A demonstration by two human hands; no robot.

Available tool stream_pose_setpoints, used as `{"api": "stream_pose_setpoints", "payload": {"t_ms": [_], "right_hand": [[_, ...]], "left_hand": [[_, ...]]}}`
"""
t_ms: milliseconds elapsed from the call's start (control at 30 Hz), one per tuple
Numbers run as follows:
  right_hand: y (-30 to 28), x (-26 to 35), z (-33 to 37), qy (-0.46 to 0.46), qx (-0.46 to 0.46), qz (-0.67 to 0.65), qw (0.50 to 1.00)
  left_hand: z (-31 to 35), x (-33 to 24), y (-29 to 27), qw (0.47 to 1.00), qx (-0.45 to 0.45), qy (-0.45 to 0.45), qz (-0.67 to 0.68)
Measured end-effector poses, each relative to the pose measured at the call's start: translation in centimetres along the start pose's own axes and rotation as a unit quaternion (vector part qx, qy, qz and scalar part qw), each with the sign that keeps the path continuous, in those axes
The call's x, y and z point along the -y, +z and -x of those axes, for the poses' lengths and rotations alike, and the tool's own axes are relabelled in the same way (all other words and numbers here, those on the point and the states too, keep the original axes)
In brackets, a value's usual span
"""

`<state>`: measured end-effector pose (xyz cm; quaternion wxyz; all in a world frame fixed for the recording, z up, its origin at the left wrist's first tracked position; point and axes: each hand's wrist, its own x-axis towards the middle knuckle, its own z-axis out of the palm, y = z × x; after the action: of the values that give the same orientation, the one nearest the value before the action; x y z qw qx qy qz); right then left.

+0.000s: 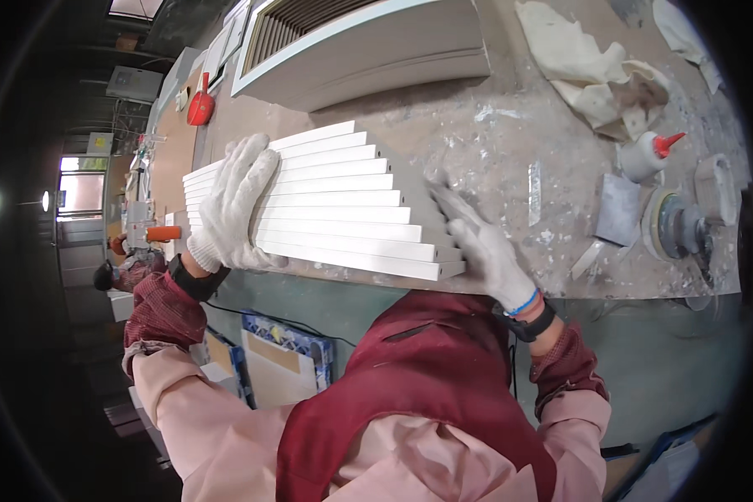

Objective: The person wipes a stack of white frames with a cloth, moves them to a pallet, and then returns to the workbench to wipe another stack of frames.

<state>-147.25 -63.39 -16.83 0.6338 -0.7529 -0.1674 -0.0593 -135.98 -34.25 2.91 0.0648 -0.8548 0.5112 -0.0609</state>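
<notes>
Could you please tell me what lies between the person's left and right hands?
In the head view, a row of white slats lies between the left hand, which rests on them, and the right hand, near their staggered ends.

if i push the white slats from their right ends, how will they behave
The white slats look fairly stiff, their long edges running straight. They may slide separately, since visible seams part them and their ends are staggered.
</notes>
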Motion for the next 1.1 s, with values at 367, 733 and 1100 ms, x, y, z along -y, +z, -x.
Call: {"api": "stream_pose_setpoints", "payload": {"t_ms": [367,733,1100], "right_hand": [[1.9,-3.1,-1.2,0.264,0.028,0.013,0.964],[0.5,3.2,-2.7,0.101,-0.019,-0.283,0.954],[-3.2,8.0,-1.7,0.11,-0.258,0.078,0.957]], "left_hand": [[0.9,0.4,0.0,0.999,-0.035,0.006,0.006],[1.2,0.7,0.3,0.999,-0.051,0.015,-0.012],[3.8,2.5,0.6,1.0,-0.024,0.004,0.005]]}}
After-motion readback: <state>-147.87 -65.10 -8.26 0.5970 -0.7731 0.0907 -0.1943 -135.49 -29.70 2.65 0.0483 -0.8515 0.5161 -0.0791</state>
